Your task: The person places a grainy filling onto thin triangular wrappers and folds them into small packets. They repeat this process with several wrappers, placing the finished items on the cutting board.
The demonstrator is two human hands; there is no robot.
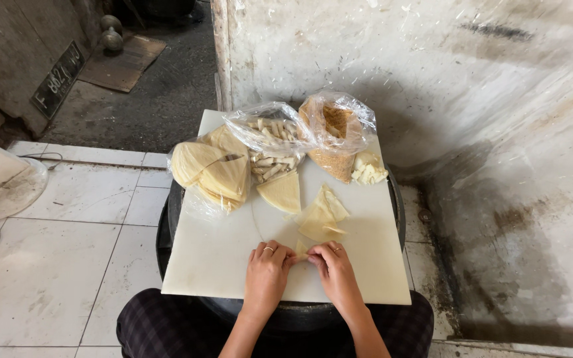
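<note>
White board point(220, 258), both hands pinching pastry piece point(301, 250), wrapper stack point(210, 171), bagged sticks point(272, 149), crumbs bag point(336, 136) behind.

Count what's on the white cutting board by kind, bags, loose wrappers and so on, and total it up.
Clear plastic bags: 3
Loose triangular wrappers: 3, overlapping ones hard to separate
Pile of pale cut pieces: 1
Small folded piece between both hands: 1
Total: 8

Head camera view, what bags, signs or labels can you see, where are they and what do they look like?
Left bag: clear plastic, board's back left, pale wrappers.
Middle bag: clear, holding pale sticks.
Right bag: clear, holding brown crumbs.
Plate sign: dark rectangle, light characters, leaning at far left.
</note>
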